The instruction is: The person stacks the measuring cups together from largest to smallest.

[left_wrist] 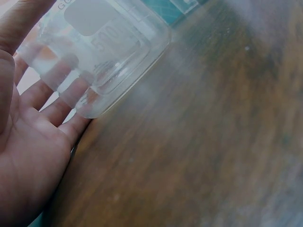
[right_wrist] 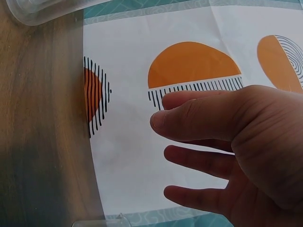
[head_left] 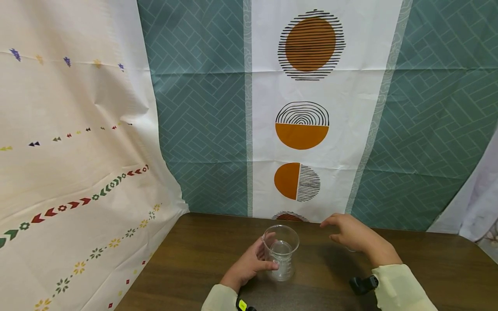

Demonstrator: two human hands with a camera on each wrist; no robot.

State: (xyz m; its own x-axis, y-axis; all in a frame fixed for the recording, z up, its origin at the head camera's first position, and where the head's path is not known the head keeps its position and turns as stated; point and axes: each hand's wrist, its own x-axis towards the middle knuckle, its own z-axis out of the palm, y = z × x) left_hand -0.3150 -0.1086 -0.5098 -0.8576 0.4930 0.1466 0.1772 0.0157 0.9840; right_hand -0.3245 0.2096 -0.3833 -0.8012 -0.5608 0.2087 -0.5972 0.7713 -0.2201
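A large clear glass beaker [head_left: 287, 276] stands on the wooden table, with a smaller beaker [head_left: 281, 248] nested inside it. My left hand [head_left: 254, 261] holds the large beaker from its left side, thumb across the front and fingers round the back. Through the glass, the left wrist view shows those fingers [left_wrist: 71, 90] and the beaker's printed markings. My right hand [head_left: 352, 233] is raised over the table to the right of the beakers, fingers apart and nothing between them. Partly hidden beneath it is another glass rim [right_wrist: 102, 222], spouted and low in the right wrist view.
Behind the brown wooden table [head_left: 218, 242] hangs a teal and white curtain [head_left: 202, 129] with orange printed shapes. A cream cloth [head_left: 78, 172] with small coloured motifs drapes along the left side. Pale cloth [head_left: 467, 211] hangs at the right edge.
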